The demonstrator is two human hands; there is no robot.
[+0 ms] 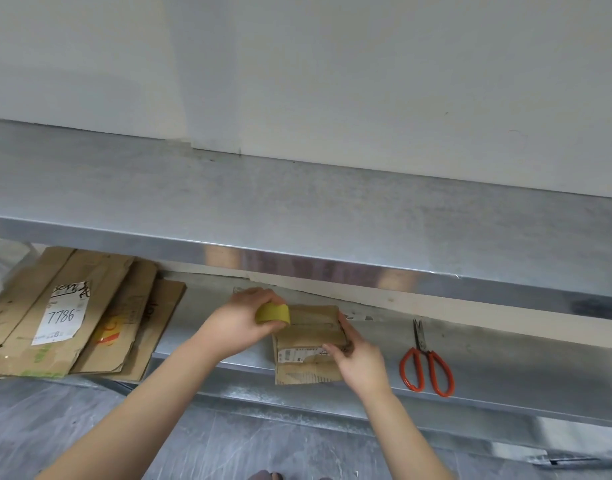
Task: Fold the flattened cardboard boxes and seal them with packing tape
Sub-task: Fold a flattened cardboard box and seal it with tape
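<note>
L hand (240,320) grips tape roll (272,313), R hand (358,362) holds box (309,336)

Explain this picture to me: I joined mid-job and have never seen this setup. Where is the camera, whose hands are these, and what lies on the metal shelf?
There is no machine: one camera sits on a person's head, looking down at their bare hands. The left hand grips a yellowish roll of packing tape at the left end of a small brown cardboard box, which the right hand holds at its right end. The box rests on the lower grey metal shelf. To its right lie red-handled scissors; to its left, a stack of flattened brown cardboard boxes.
</note>
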